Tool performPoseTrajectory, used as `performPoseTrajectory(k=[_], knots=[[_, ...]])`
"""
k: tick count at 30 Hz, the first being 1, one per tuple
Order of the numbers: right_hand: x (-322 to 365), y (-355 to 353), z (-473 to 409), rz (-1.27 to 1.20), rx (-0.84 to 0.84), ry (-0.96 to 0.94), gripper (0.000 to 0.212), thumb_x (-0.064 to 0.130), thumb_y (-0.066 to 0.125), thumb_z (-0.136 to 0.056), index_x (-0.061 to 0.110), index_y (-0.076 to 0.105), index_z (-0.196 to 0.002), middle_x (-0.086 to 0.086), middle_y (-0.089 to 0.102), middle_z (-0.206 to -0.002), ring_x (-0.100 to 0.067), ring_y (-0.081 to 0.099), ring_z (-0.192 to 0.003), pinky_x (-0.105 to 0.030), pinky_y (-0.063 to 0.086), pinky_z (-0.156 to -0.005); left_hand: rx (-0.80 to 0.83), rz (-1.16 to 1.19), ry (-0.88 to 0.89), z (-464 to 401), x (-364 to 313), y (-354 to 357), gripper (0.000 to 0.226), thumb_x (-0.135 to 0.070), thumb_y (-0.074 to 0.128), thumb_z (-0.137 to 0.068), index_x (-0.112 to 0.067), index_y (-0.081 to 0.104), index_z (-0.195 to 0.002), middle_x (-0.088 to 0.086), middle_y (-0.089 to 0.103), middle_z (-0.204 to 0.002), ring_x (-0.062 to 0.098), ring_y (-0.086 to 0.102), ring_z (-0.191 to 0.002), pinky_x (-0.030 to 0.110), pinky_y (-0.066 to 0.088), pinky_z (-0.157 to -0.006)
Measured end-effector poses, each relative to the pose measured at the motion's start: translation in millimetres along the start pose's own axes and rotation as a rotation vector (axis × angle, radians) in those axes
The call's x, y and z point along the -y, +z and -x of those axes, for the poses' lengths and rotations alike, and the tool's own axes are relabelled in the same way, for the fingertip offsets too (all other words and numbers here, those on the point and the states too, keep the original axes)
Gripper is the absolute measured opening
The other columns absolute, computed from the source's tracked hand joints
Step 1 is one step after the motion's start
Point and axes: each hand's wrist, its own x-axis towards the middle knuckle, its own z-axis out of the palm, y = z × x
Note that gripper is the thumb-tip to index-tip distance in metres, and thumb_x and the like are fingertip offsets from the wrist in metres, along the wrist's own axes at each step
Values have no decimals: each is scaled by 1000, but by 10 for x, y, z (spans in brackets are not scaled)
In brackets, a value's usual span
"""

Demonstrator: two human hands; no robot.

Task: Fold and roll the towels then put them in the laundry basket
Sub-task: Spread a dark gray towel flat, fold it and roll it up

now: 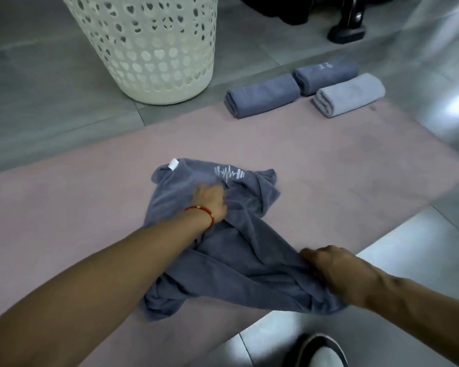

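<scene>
The floor was grey tile with a pale pink mat (316,160) laid across it, and I knelt or crouched at its near edge. The blue-grey towel (239,250) lay crumpled on the mat beneath both my hands. My left hand (210,202), a red string bracelet (202,211) at its wrist, was closed on a bunch of cloth near the towel's middle. My right hand (331,271) was clenched on an edge at the near right side, pulling it taut. To do this step well, I judged I should find two corners, draw them apart and lay the towel flat and square before any fold, smoothing creases outward so the roll would come out even. Just beyond my left hand the towel bore white embroidery (229,174), a heartbeat line running through a dumbbell, with no words I could read; a small white tag (173,164) at the far corner looked blank from here. Well beyond my hands, at the mat's far edge, three rolled towels (305,90) lay side by side, one carrying white stitching too small to make out. The white perforated laundry basket (149,49) stood beyond my left hand on the tile, not yet holding them.
</scene>
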Motion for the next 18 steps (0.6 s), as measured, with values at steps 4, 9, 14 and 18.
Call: performPoseTrajectory(k=[4, 9, 14, 18], knots=[[-214, -68, 102, 5, -10, 193, 18, 33, 59, -93, 24, 47, -103, -2, 68, -117, -25, 65, -107, -23, 35, -72, 89, 145, -120, 198, 210, -47, 18, -13, 71, -76, -6, 72, -92, 10, 71, -93, 28, 66, -92, 33, 50, -71], [-460, -347, 24, -352, -266, 391, 2, 20, 54, -99, 19, 54, -101, -8, 64, -96, -29, 55, -83, -31, 40, -71, 21, 877, -278, 445, 509, -392, 8, -4, 74, -82, -11, 72, -85, 5, 65, -73, 18, 60, -64, 26, 49, -53], [-426, -911, -54, -637, -408, 214, 8, 26, 74, -91, 29, 68, -87, 5, 71, -85, -16, 65, -80, -26, 50, -69, -210, 1061, -154, 702, 880, -1167, 16, 0, 67, -90, -16, 68, -90, 10, 68, -81, 21, 63, -68, 37, 56, -63], [-161, -1425, -139, -746, -425, 59, 11, 27, 75, -89, 17, 74, -85, -5, 72, -79, -20, 64, -74, -38, 53, -71, -412, 1090, -82, 902, 1241, -1918, 18, 6, 72, -85, -9, 64, -87, -4, 69, -64, 12, 63, -61, 25, 55, -54]])
